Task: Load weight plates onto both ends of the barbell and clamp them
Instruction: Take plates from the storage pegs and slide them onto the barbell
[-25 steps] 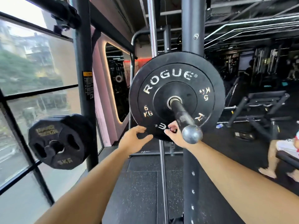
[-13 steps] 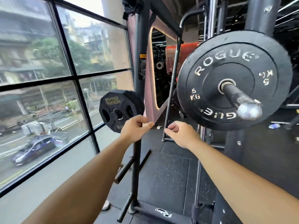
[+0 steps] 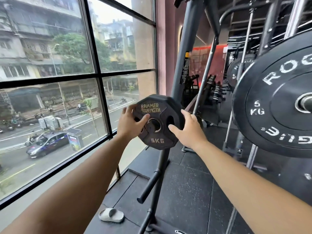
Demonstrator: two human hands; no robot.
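Head view: left hand (image 3: 130,126), right hand (image 3: 190,133) on 5KG plate (image 3: 157,141)

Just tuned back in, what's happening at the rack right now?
The person is taking hold of the Hammer Strength 5 kg plate, which seems to sit on a peg of the storage rack by the window. The left hand is at its left edge and the right hand at its right edge, thumbs on the face. A Rogue 5 kg plate is already on the barbell sleeve at right; no clamp shows there.
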